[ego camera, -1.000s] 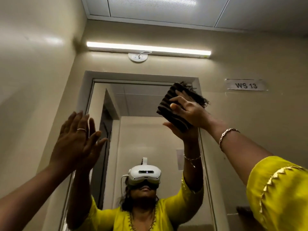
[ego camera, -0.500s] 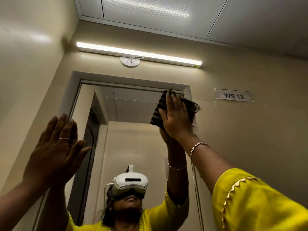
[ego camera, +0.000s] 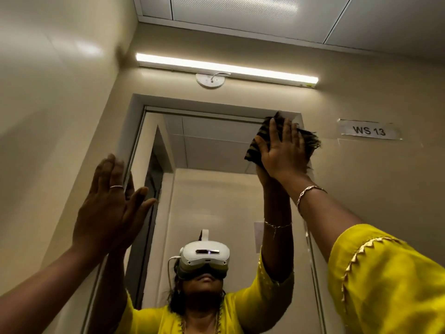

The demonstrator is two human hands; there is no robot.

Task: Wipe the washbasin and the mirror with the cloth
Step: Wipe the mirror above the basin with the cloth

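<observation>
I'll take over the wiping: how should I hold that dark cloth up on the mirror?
Probably press a flat palm on the middle of the cloth, coming straight at the glass, as the right hand does. It lies spread against the mirror, frayed edge loose.

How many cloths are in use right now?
1. The cloth is pressed under the right hand at the top right corner of the mirror. The left hand holds none. Others may lie below the view.

Yellow sleeve (ego camera: 385, 280), gold zigzag trim; chain bracelet (ego camera: 309, 192); silver ring (ego camera: 116, 187).
</observation>
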